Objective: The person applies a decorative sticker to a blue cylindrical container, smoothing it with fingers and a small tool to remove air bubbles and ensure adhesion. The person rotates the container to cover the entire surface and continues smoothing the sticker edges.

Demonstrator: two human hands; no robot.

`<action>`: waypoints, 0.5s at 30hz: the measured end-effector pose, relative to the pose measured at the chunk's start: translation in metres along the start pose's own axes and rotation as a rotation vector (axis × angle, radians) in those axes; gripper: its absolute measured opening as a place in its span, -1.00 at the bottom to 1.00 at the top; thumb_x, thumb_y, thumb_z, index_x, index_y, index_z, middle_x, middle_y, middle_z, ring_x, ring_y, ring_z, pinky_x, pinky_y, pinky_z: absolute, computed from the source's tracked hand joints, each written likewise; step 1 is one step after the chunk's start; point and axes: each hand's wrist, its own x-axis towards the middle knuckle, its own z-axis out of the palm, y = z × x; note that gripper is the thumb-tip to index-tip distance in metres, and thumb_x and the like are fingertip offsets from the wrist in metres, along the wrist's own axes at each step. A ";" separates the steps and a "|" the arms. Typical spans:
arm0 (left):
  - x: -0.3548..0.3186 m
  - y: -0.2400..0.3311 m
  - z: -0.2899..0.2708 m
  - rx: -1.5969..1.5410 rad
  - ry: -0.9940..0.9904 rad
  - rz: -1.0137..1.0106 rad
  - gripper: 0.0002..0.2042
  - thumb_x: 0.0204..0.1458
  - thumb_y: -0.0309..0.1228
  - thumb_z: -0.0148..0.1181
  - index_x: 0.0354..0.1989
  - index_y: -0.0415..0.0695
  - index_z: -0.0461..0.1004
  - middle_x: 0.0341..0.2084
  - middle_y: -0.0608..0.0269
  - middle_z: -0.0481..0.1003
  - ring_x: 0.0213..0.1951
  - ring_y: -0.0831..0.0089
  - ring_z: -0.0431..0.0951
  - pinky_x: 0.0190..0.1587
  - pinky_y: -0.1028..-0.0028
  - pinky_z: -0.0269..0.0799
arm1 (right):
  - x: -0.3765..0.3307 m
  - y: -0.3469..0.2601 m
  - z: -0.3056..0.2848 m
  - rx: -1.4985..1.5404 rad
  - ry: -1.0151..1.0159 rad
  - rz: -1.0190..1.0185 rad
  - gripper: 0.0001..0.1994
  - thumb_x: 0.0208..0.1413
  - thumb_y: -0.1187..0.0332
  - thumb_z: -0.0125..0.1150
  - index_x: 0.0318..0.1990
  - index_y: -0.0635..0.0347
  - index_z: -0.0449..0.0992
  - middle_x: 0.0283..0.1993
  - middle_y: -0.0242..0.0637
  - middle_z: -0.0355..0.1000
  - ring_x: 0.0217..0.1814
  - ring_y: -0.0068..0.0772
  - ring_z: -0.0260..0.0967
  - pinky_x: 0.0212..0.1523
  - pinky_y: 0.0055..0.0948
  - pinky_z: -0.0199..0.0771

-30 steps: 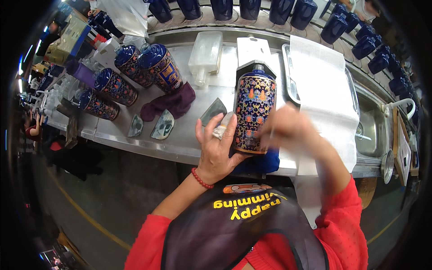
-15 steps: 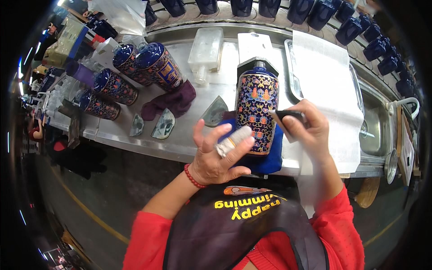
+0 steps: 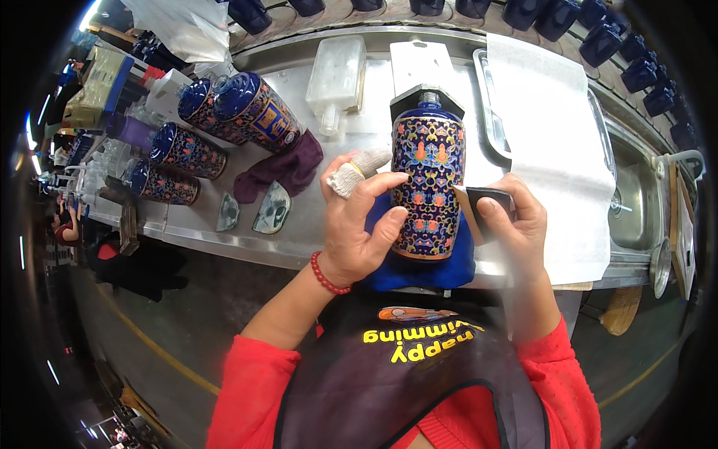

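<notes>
A dark blue bottle point(image 3: 428, 183) with colourful floral patterning lies on its back, its neck away from me in a black angular rest point(image 3: 407, 101). Beneath its lower end is a blue cloth point(image 3: 456, 269). My left hand point(image 3: 355, 228) is open at the bottle's left side, index finger and thumb apart with their tips at its edge. A whitish fabric sleeve point(image 3: 351, 177) with a yellow band covers one of its fingers. Pinched in my right hand point(image 3: 523, 224) is a flat scraper-like piece point(image 3: 490, 200), dark with a tan face, its edge against the bottle's right side.
Similar patterned bottles point(image 3: 258, 112) lie at the left, beside a purple cloth point(image 3: 280, 172) and green-white shards point(image 3: 271, 208). A clear glass bottle point(image 3: 336, 75) lies behind. White paper point(image 3: 546, 150) covers a tray at right, near a sink point(image 3: 632, 194). Blue bottles point(image 3: 557, 19) line the back.
My left hand has shifted left and turned, its fingertips now at the bottle's left edge. The scraper-like piece has drawn slightly right, from over the bottle to its side.
</notes>
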 end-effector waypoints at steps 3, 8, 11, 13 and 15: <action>0.000 0.005 0.013 -0.280 -0.018 -0.230 -0.55 0.11 -0.36 0.30 0.16 -0.20 0.39 0.03 0.03 0.40 0.18 0.13 0.30 0.35 0.19 0.10 | -0.002 -0.005 0.001 0.012 -0.002 0.024 -0.86 0.21 0.40 0.40 -0.24 0.30 0.59 -0.36 -0.40 0.42 -0.35 -0.64 0.29 -0.34 -0.59 0.26; 0.004 0.006 0.027 -0.681 -0.052 -0.479 -0.47 0.14 -0.45 0.26 0.25 -0.22 0.20 0.09 0.08 0.28 0.16 0.38 0.28 0.27 0.33 0.23 | -0.002 -0.008 0.004 -0.024 -0.003 -0.030 -0.86 0.21 0.40 0.40 -0.23 0.30 0.59 -0.35 -0.41 0.42 -0.34 -0.64 0.30 -0.34 -0.60 0.26; 0.004 0.006 0.031 -0.694 -0.051 -0.516 -0.47 0.14 -0.47 0.24 0.25 -0.22 0.16 0.10 0.09 0.23 0.16 0.39 0.28 0.26 0.34 0.26 | -0.002 -0.008 0.005 0.039 0.003 -0.007 -0.85 0.22 0.40 0.40 -0.23 0.30 0.59 -0.35 -0.41 0.43 -0.35 -0.64 0.29 -0.34 -0.60 0.25; 0.003 0.005 0.032 -0.679 -0.044 -0.519 -0.47 0.14 -0.49 0.23 0.25 -0.22 0.15 0.10 0.09 0.21 0.16 0.40 0.28 0.26 0.35 0.26 | -0.001 -0.012 0.004 0.024 -0.010 -0.037 -0.85 0.23 0.40 0.38 -0.18 0.31 0.58 -0.33 -0.40 0.44 -0.32 -0.65 0.32 -0.32 -0.60 0.29; 0.003 0.006 0.033 -0.741 -0.021 -0.529 -0.48 0.14 -0.50 0.22 0.24 -0.23 0.15 0.11 0.08 0.21 0.16 0.40 0.27 0.27 0.35 0.25 | -0.001 -0.018 0.002 0.018 -0.016 -0.031 -0.84 0.25 0.41 0.36 -0.14 0.32 0.57 -0.31 -0.39 0.46 -0.29 -0.66 0.34 -0.29 -0.60 0.33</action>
